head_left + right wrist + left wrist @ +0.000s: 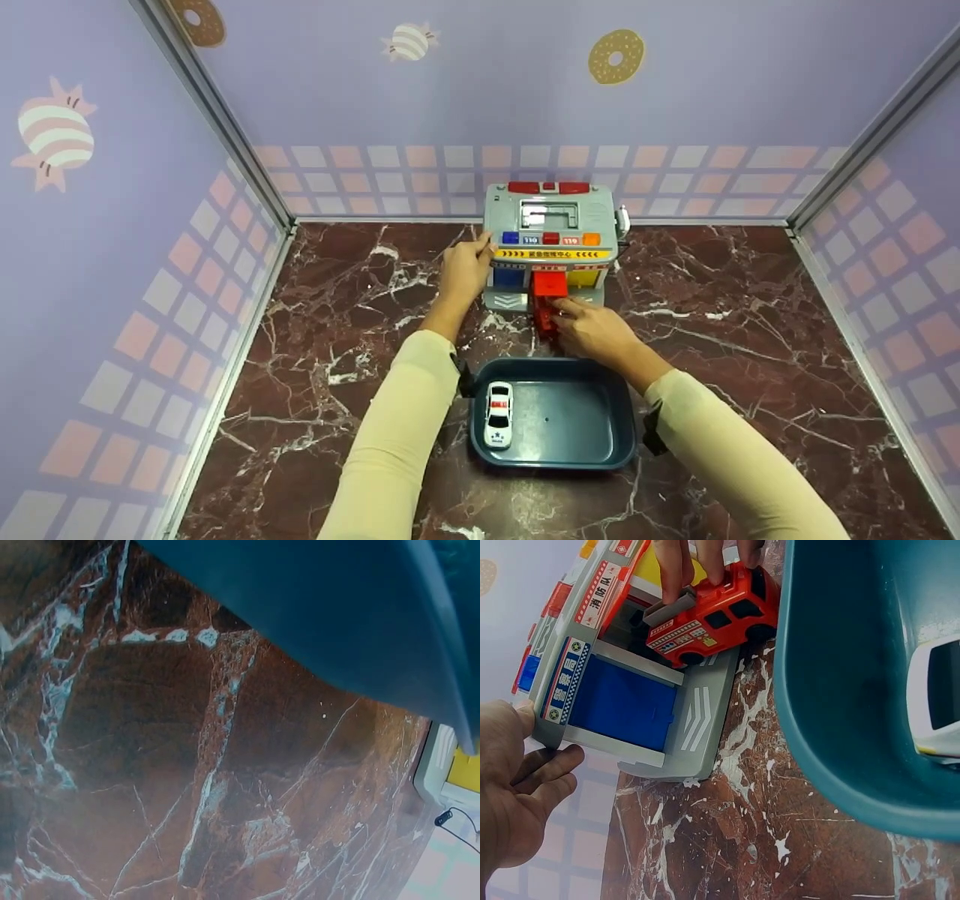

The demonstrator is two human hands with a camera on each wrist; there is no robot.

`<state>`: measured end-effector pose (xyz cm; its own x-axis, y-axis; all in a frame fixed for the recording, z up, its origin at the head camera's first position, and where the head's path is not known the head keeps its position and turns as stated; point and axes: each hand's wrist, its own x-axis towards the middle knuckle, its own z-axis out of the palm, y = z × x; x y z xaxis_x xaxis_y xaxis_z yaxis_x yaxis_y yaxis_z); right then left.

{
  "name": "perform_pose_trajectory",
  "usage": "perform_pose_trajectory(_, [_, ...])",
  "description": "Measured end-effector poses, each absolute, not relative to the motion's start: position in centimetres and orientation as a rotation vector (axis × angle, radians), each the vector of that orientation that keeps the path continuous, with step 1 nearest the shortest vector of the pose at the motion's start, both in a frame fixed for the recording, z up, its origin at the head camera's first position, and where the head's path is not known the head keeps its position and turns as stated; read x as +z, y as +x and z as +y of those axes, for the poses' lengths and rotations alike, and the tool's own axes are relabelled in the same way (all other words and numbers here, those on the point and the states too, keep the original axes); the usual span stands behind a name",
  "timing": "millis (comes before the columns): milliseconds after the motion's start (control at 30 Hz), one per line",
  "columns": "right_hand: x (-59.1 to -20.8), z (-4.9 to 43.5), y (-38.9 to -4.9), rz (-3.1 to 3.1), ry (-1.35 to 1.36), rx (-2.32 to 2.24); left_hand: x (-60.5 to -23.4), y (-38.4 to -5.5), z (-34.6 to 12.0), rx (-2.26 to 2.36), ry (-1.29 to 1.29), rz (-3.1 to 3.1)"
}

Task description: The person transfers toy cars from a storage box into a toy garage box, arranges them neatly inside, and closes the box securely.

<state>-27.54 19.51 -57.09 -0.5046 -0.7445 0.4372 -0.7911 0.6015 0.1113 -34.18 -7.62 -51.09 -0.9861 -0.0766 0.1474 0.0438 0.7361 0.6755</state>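
Note:
A grey toy garage (pixel 551 217) with colored bay doors stands against the back wall. My left hand (pixel 466 268) grips its left roof corner, thumb on the edge and fingers below, as the left wrist view shows. My right hand (pixel 600 330) holds a red toy fire engine (pixel 720 619) from above, fingers at its grey ladder. One end of the fire engine is at the middle bay, under the raised red door (pixel 550 283). The blue door (pixel 626 703) and the yellow door (pixel 583 277) are down. The right hand is out of the right wrist view.
In front of the garage stands a dark teal bin (pixel 555 466) with a white toy police car (pixel 499 415) lying along its left side. Patterned purple panels (pixel 525 90) enclose the marbled surface (pixel 720 360). A white piece (pixel 622 220) sticks out at the garage's right.

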Motion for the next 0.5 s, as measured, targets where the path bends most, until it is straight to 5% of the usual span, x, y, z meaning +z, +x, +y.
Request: perform_pose_trajectory(500, [-56.55,19.3,-27.49,-2.509,1.215,0.079,-51.22,-34.14,-7.69,-1.092,-0.011,-2.739])
